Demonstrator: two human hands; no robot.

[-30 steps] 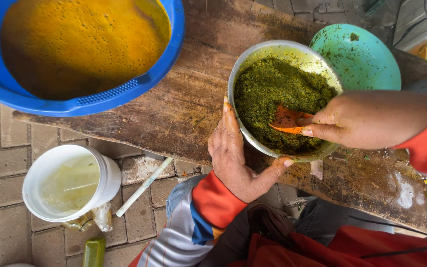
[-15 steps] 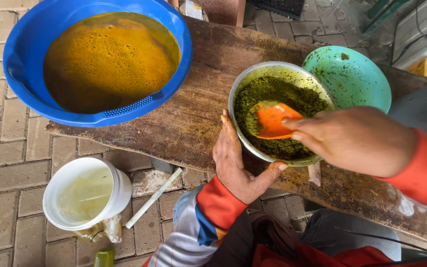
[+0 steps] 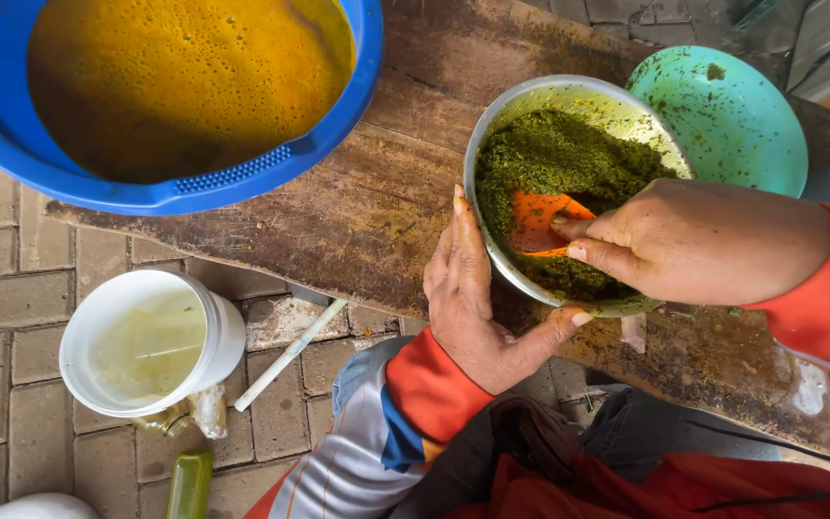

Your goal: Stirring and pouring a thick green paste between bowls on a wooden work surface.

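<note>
A metal bowl point(image 3: 492, 125) full of green ground paste point(image 3: 554, 159) stands on a worn wooden board point(image 3: 357, 207). My left hand point(image 3: 477, 303) cups the bowl's near side from below, thumb along its rim. My right hand point(image 3: 694, 240) reaches over the bowl from the right and grips an orange plastic scoop point(image 3: 535, 221) whose blade is pressed into the paste. Both sleeves are orange-red.
A big blue basin point(image 3: 271, 173) of foamy yellow-orange liquid fills the upper left of the board. A teal plate point(image 3: 742, 115) flecked with green sits behind the bowl. On the brick paving below stand a white bucket point(image 3: 228, 332), a white stick point(image 3: 290, 354) and a green bottle point(image 3: 189, 485).
The orange scoop first lay buried in the paste, then rose flat on top, and now digs in again at the near left side. My left hand stays on the bowl.
</note>
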